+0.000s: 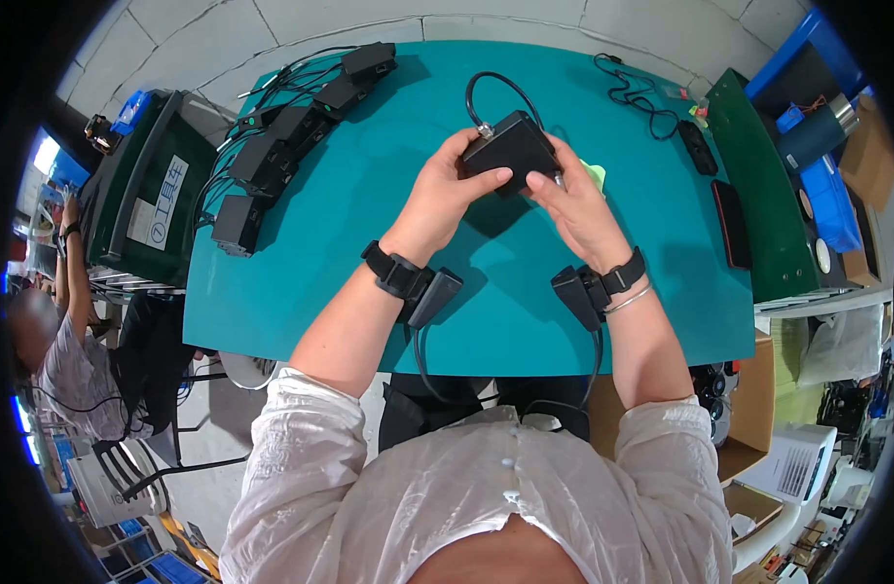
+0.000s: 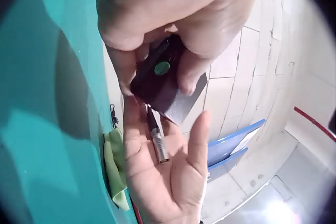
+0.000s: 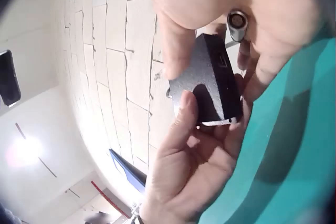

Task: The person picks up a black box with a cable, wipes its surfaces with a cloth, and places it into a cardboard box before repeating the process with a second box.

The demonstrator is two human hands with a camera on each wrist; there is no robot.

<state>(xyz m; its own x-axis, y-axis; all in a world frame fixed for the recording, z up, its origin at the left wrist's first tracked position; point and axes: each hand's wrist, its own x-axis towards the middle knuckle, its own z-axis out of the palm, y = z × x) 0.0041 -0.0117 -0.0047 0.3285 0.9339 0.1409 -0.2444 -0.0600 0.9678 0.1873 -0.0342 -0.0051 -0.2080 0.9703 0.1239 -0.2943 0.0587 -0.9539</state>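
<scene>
A small black box (image 1: pixel 510 151) is held up over the table between both hands. My left hand (image 1: pixel 442 200) grips its left side, thumb across the near face. On the other side my right hand (image 1: pixel 581 212) holds the box's right edge, thumb at the near corner. A round green sticker (image 2: pixel 162 68) marks one face in the left wrist view. The right wrist view shows a port (image 3: pixel 222 59) in its side. A black cable (image 1: pixel 502 78) loops behind the box, with a metal fitting by my left fingers. A silver cylindrical connector (image 2: pixel 160 148) lies against my right fingers.
Several black boxes with cables (image 1: pixel 267 161) line the left of the teal table (image 1: pixel 369 321). At the right lie a coiled cable (image 1: pixel 634 92), a black handheld device (image 1: pixel 697 148) and a phone-like slab (image 1: pixel 730 224). A green cloth (image 2: pixel 115 169) lies beyond my hands. Green bins flank the table.
</scene>
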